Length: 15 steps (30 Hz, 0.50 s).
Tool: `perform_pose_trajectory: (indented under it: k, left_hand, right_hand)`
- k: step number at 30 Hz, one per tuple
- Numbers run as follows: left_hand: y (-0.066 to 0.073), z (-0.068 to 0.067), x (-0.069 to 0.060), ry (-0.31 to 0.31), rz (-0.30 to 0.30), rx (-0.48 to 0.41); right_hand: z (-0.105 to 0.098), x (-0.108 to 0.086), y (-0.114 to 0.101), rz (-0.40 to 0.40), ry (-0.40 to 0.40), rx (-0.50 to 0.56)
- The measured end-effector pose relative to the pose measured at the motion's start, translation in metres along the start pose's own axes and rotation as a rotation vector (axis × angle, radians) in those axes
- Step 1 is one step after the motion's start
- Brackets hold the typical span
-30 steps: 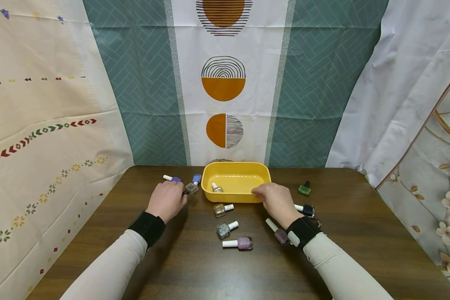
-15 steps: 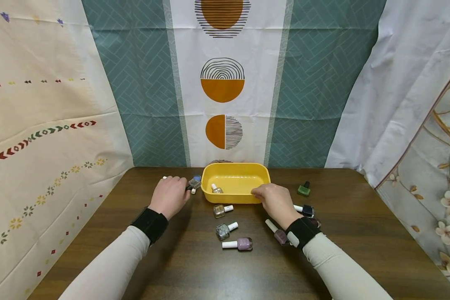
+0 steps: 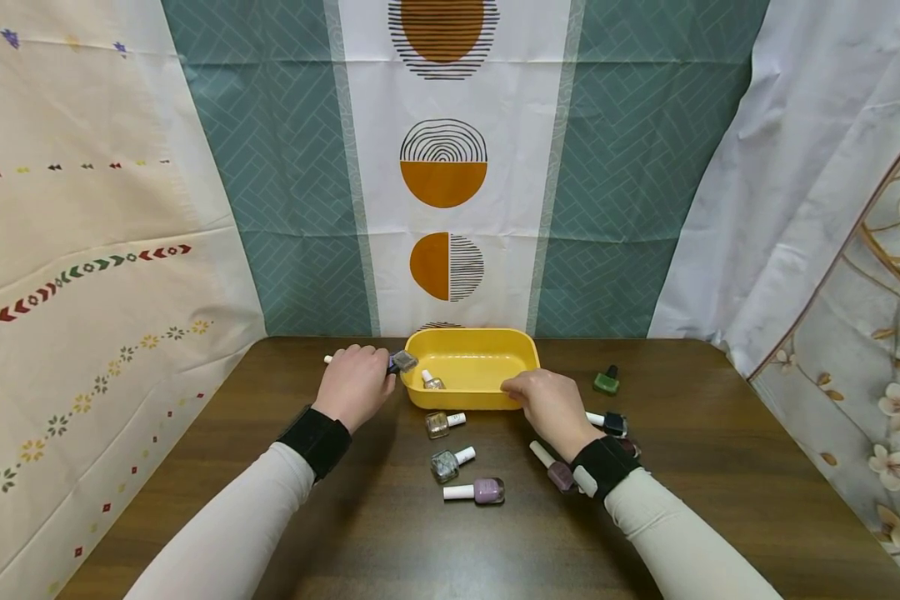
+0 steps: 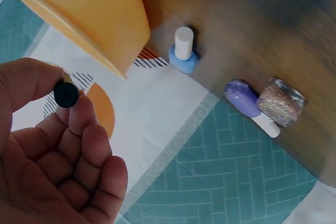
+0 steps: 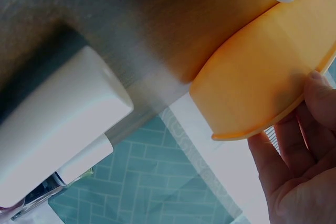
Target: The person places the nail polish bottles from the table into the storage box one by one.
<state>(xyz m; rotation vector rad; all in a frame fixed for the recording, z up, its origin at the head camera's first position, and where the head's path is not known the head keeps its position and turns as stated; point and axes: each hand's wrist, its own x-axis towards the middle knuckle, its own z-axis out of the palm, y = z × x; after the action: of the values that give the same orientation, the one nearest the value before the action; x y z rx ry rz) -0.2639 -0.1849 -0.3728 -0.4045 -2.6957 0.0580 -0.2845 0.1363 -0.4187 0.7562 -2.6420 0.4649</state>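
My left hand point(image 3: 355, 385) pinches a nail polish bottle point(image 3: 403, 361) by its black cap point(image 4: 66, 94). In the head view the bottle's greyish glittery body sits at the left rim of the yellow tray point(image 3: 471, 401). Thumb and fingertips of my right hand point(image 3: 553, 407) grip the tray's front right rim, as the right wrist view also shows. One glittery white-capped bottle point(image 3: 432, 381) lies inside the tray. Beyond the left hand, the left wrist view shows a blue bottle point(image 4: 182, 62), a purple bottle point(image 4: 242, 98) and a glittery bottle point(image 4: 282, 102).
Before the tray lie a gold bottle point(image 3: 437, 425), a silver glitter bottle point(image 3: 445, 466) and a lilac bottle point(image 3: 488, 491). By the right wrist are a mauve bottle point(image 3: 561, 476), a navy bottle point(image 3: 615, 424) and a dark one partly hidden. A green bottle point(image 3: 607, 383) stands farther back.
My left hand has moved right with the black-capped nail polish bottle, from the table's left side to the tray's left rim. The right hand has kept its grip on the tray.
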Motion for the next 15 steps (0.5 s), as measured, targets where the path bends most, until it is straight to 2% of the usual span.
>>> perform_pose_trajectory:
  k: [7,15]
  left_hand:
    - [0.006,0.000,0.006,0.007,0.017,0.000]
    - [0.012,-0.001,0.012,-0.018,0.038,0.031]
  right_hand:
    - [0.002,0.000,0.002,-0.002,-0.001,-0.002]
    - [0.002,0.000,0.002,0.000,0.000,-0.002]
